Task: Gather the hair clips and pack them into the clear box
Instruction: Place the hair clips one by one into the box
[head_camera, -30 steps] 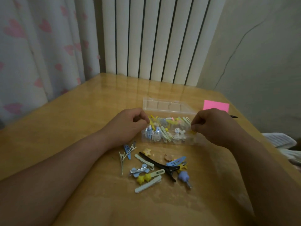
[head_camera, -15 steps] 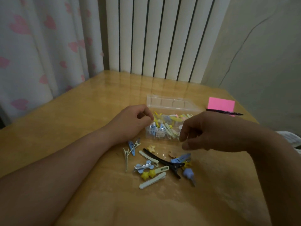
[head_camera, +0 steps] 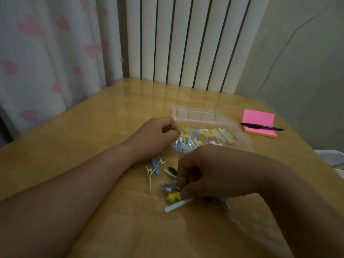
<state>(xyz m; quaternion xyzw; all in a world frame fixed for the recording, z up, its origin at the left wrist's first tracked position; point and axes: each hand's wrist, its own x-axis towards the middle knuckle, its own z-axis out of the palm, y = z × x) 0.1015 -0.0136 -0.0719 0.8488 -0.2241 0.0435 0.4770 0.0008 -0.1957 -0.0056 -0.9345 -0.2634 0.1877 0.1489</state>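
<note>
At ten o'clock of the frame, a white curtain printed with pink hearts, above a wooden table. Left of centre, the left hand, fingers curled, fingertips at the nine o'clock end of the clear box; impossible to tell whether pinching the rim or nothing at all. At six o'clock from that hand, loose hair clips on the tabletop: a blue clip crossed with pale alligator clips, then a yellow star clip and a long white clip. Over the heap, the right hand, fingers curled down among the clips, thumb tip just beside the yellow star; no telling whether clamped on one. At twelve o'clock from the right hand, inside the open box, a jumble of packed clips. At two o'clock from the box, a pink sticky-note pad with a black pen across it.
</note>
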